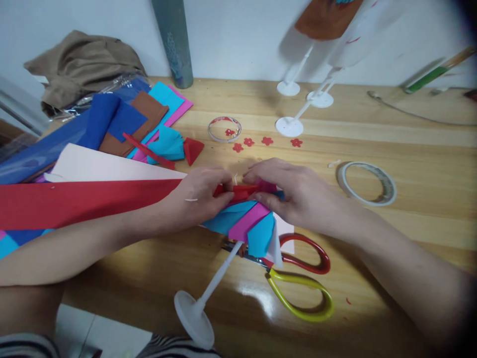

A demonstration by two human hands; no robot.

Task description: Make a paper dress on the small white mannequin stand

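My left hand (197,196) is closed, thumb and fingers pinching a folded strip of red paper (240,194). Facing it, my right hand (292,191) grips the other end of that strip, along the top of a paper craft (249,221) banded in light blue and pink. A white plastic stand (218,278) with a round base slants down from the craft toward the table's front edge. Under the craft lie scissors (298,293) with one red and one yellow handle, their blades partly covered. Fingers hide part of the red strip.
A long red sheet (74,204) and a white sheet (108,164) lie at left, near coloured paper pieces (166,144). Behind are small red flowers (267,141), a clear tape roll (224,139) and white stands (289,127). A white tape roll (389,191) lies right.
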